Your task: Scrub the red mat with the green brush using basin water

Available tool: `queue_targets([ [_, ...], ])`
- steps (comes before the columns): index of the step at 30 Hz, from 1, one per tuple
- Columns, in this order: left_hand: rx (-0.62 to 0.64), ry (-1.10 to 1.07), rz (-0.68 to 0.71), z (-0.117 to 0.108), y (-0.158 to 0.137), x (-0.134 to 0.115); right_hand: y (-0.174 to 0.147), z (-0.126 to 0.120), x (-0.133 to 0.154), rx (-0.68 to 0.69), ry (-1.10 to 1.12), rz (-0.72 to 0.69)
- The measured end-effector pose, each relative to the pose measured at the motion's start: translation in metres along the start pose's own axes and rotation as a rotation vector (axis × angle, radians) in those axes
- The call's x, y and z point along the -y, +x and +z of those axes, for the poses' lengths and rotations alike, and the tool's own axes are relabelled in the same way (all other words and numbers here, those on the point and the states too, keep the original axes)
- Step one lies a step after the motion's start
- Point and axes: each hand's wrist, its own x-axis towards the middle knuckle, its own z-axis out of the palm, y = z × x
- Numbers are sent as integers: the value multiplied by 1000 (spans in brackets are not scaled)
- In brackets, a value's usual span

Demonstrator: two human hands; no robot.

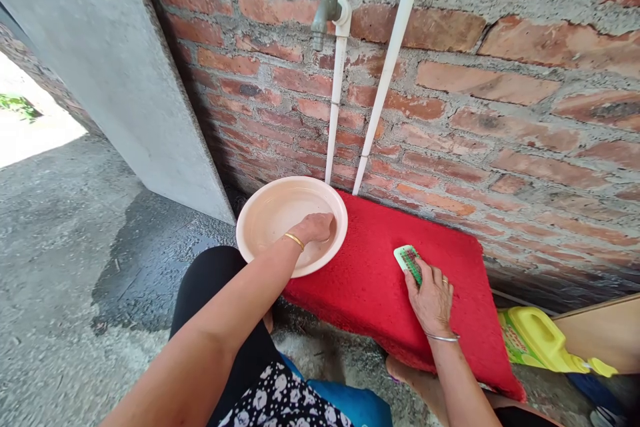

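My left hand [316, 227], with a gold bangle at the wrist, reaches down into a round pale pink basin [242, 235] holding some water. Its fingertips point down and are hidden, so how far they are closed does not show. My right hand [433, 297], wearing a ring and a silver bangle, is closed on a small green scrubbing brush [409, 261]. The brush has green and reddish bristles and a pale rim. Both brush and hand are over a bright red cloth [370, 287] spread on a low, bench-like surface. The basin stands at the cloth's left end.
A metal tap [327, 0] and white pipes [385, 80] run along the brick wall [515, 113] behind. At left leans a grey slab [120, 67] beside wet concrete floor [155, 253]. A yellow jug [537, 340] lies at right, close to a wooden board [605, 330].
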Motion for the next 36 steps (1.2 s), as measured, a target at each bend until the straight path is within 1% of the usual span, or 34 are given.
queue_targets([
  [6, -4, -10, 5, -2, -2, 0, -1, 0, -3, -21, 6, -21],
  [11, 7, -22, -17, -6, -5, -3, -5, -4, -1, -10, 19, -135],
  [12, 5, -27, -20, -6, -5, -3, -6, -5, -1, -2, 12, -141],
  [14, 1, -38, -22, -5, -4, -2, -5, -7, -7, 8, -20, -90],
  [19, 11, -53, -4, -1, 2, 2, 2, -10, -42, 1, -133, 168],
  [21, 14, -54, 2, 0, 4, 2, 3, -10, -50, -15, -140, 214],
  [22, 13, -53, 4, 0, 4, 2, 3, -10, -49, -22, -121, 206],
  [24, 11, -44, 4, -1, 3, 2, 0, -10, -35, -23, -28, 122],
  [27, 8, -27, -4, -2, 1, 2, -9, -12, 10, 20, 155, -114],
  [29, 5, -26, -7, -3, -1, 1, -14, -14, 42, 56, 212, -251],
  [30, 3, -28, -6, -3, -1, 1, -15, -16, 54, 70, 217, -295],
  [32, 1, -31, -6, -3, -1, 1, -13, -17, 62, 77, 189, -309],
  [33, 3, -32, -7, -2, 0, 1, -11, -16, 58, 73, 158, -281],
  [34, 3, -35, -7, -2, 1, 2, -9, -15, 49, 67, 118, -234],
  [36, 7, -43, -10, 0, 3, 3, -3, -13, 18, 46, 16, -99],
])
